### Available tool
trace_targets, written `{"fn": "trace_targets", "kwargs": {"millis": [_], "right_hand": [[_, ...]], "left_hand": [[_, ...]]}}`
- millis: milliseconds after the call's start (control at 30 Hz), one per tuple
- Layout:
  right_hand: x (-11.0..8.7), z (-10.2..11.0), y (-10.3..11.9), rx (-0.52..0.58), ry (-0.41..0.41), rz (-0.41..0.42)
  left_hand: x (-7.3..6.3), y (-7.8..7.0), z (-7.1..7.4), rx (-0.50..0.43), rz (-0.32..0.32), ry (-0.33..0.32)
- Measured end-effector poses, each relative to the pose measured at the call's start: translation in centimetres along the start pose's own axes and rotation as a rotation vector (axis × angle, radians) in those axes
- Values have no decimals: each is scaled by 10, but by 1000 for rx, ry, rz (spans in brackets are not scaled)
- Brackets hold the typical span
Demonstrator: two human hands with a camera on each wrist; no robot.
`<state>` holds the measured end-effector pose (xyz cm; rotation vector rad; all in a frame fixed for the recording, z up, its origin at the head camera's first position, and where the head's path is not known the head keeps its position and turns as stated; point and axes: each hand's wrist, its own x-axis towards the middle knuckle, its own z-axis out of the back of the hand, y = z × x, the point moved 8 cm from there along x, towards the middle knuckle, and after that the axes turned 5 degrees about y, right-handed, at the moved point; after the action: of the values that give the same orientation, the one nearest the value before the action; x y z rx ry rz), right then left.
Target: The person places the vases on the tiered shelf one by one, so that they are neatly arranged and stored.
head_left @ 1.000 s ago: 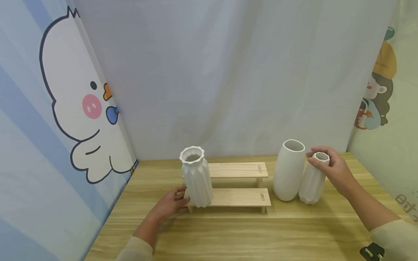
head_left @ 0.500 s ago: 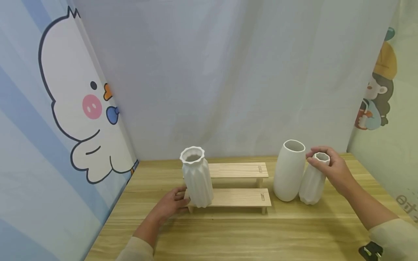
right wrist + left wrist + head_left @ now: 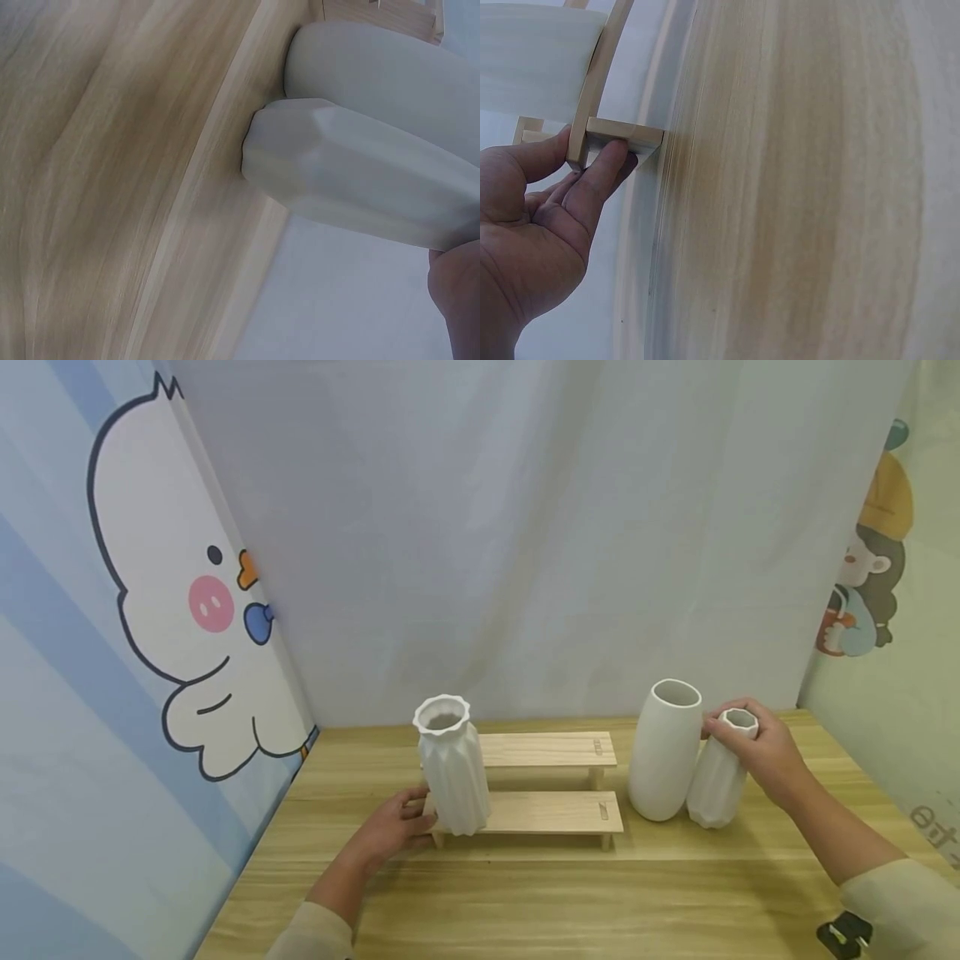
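Observation:
My left hand (image 3: 392,829) pinches the left end of the low front wooden stand (image 3: 540,812); in the left wrist view the thumb lies on top of the board and the fingers are under it by the leg (image 3: 622,135). A white pleated vase (image 3: 457,781) with a scalloped rim stands upright on that stand's left end. At the right, my right hand (image 3: 772,756) holds a small faceted white vase (image 3: 716,789) round its neck. This vase stands on the table beside a taller smooth white vase (image 3: 663,760), close against it in the right wrist view.
A second wooden stand (image 3: 547,750), slightly higher, is behind the front one. The wooden table (image 3: 525,902) reaches back to a grey curtain (image 3: 525,568). Printed cloth walls (image 3: 150,827) close in the sides. A small black object (image 3: 845,935) shows by the right sleeve.
Both hands keep their places and grips. The right forearm and sleeve have shifted very slightly to the left; the vases and stands look unmoved.

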<state>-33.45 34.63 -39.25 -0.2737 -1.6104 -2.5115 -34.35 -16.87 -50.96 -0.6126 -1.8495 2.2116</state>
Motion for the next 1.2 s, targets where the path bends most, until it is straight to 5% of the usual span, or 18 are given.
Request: {"fn": "trace_targets", "kwargs": {"millis": [1200], "right_hand": [[-16,25,8,-114,-79,25]], "left_hand": [[-1,-2,-1,3,-11,2]]}}
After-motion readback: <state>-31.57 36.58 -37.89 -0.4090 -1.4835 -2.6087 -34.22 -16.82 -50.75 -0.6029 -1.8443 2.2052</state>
